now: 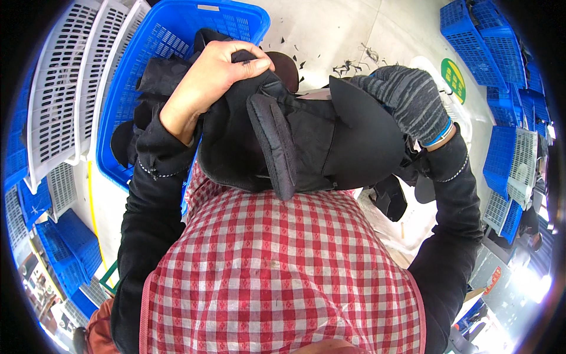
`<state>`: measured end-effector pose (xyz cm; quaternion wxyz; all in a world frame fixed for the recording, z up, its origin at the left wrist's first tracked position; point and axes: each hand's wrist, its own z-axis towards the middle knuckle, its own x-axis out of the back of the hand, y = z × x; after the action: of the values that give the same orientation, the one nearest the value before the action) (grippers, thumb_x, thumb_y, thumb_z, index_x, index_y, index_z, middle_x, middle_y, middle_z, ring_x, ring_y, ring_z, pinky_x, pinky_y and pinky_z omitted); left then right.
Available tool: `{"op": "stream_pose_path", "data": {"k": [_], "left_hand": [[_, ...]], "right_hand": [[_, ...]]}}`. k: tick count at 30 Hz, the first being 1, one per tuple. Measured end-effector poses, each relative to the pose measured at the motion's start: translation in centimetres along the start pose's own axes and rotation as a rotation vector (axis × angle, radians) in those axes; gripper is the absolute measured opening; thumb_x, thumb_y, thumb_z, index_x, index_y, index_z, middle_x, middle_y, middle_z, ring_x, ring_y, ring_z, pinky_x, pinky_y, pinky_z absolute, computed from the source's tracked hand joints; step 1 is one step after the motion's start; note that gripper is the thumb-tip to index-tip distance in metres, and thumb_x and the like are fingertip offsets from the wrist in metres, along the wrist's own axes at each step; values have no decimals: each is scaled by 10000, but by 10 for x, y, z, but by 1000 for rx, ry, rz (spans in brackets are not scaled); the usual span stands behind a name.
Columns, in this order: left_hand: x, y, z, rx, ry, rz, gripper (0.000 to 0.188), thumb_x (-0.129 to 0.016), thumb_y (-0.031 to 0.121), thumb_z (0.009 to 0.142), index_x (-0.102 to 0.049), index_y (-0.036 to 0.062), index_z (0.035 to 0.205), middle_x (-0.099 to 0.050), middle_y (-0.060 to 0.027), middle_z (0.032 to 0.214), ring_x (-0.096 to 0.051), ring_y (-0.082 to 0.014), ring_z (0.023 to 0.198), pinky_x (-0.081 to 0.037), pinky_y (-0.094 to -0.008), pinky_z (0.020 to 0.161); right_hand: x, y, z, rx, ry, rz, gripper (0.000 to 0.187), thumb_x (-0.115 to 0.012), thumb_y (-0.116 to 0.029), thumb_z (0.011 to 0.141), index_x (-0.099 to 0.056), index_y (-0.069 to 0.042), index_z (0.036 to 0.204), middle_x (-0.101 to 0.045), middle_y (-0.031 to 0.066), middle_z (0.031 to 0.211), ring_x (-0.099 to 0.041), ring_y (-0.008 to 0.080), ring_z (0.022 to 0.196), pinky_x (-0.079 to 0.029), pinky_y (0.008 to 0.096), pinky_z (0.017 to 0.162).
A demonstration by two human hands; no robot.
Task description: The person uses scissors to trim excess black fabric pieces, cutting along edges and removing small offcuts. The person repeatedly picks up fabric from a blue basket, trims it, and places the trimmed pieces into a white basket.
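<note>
A black stitched shoe upper (306,147) is held in front of my apron, its padded strip (274,147) standing up near the middle. It has a smooth, curved panel (367,135) on the right. My bare left hand (215,76) is closed on its upper left edge, with the thumb lying over the fabric. On the far right side my right hand (407,100), in a grey striped knit glove, is curled around the edge behind the curved panel. Its fingertips are partly hidden there. Left of the upper, a blue basket (256,15) holds more black pieces (153,82).
White slatted crates (59,88) stand at the left, with blue crates (68,248) below them. More blue crates (471,44) are stacked at the right. Black scraps (351,66) lie on the pale floor. A white sack-like sheet (407,221) with black pieces is beside my right arm.
</note>
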<state>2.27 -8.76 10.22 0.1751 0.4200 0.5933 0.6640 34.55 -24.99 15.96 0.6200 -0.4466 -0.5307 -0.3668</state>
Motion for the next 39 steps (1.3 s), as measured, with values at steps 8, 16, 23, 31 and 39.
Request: {"op": "stream_pose_path", "data": {"k": [8, 16, 23, 31, 39], "left_hand": [[7, 3, -2, 17, 87, -153, 231, -749, 236, 947, -779, 10, 983, -762, -37, 924, -681, -109, 876, -529, -277, 875], [55, 50, -16, -237, 751, 97, 200, -704, 178, 975, -758, 8, 1069, -770, -88, 1005, -710, -189, 917, -549, -312, 894], [-92, 31, -19, -273, 583, 710, 575, -724, 80, 775, -568, -14, 1320, -553, -192, 1394, -522, -382, 1284, -418, -495, 1088], [-100, 34, 68, -123, 406, -600, 726, -572, -184, 872, -303, 38, 1510, -273, -116, 1584, -219, -234, 1555, -245, -474, 1288], [-78, 32, 196, -154, 500, -350, 684, -662, -91, 859, -376, 44, 1466, -324, -164, 1542, -352, -306, 1467, -327, -456, 1230]], "right_hand": [[-28, 20, -9, -83, 151, 18, 376, -720, -302, 916, -700, -157, 1262, -755, 129, 1078, -731, 315, 983, -571, 386, 907], [-63, 4, 11, -735, 865, 1185, 306, -696, -117, 972, -625, -50, 1261, -590, -19, 802, -519, 78, 606, -399, 231, 529], [-126, -75, 76, -476, 557, 1667, 310, -719, -108, 983, -553, -88, 1245, -620, -15, 957, -566, 80, 736, -478, 251, 640], [-118, 22, 86, -704, 488, 1547, 547, -813, -18, 861, -472, -61, 1287, -608, 36, 974, -598, 143, 829, -522, 287, 732], [-110, 107, 118, -498, 381, 1568, 610, -787, 34, 862, -454, -39, 1367, -633, 66, 1118, -624, 192, 953, -545, 320, 838]]}}
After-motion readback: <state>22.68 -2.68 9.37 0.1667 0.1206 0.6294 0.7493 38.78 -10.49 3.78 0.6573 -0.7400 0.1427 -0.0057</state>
